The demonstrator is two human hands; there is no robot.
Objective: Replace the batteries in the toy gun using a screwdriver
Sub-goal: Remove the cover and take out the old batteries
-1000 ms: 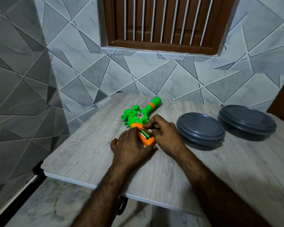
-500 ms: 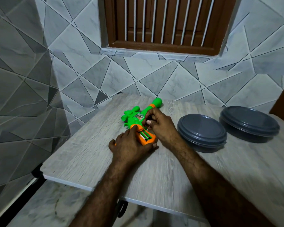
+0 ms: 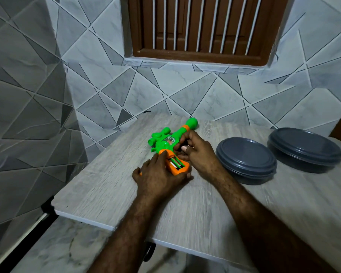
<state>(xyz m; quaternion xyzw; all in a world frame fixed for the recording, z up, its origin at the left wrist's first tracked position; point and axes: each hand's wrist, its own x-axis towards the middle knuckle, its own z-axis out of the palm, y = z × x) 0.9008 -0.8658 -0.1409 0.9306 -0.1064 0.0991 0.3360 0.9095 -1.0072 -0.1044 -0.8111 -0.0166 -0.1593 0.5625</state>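
A green and orange toy gun [image 3: 166, 141] lies on the grey wood-grain table [image 3: 98, 186], its barrel pointing to the back right. Its orange grip has an open compartment with batteries [image 3: 175, 164] showing inside. My left hand [image 3: 158, 177] holds the orange grip from the left and below, fingers wrapped round it. My right hand [image 3: 195, 152] sits just right of the gun's body, its fingers curled together by the trigger area; whether they pinch something small is hidden. No screwdriver is in view.
Two dark grey round lidded containers stand right of the gun, the nearer container [image 3: 246, 160] close to my right wrist and the farther container [image 3: 305, 149] by the table's right edge. Tiled walls close the back and left. The table's front edge [image 3: 106, 227] is near.
My right hand has drawn back from the battery compartment toward the gun's body, uncovering the batteries. My left hand keeps its hold on the grip.
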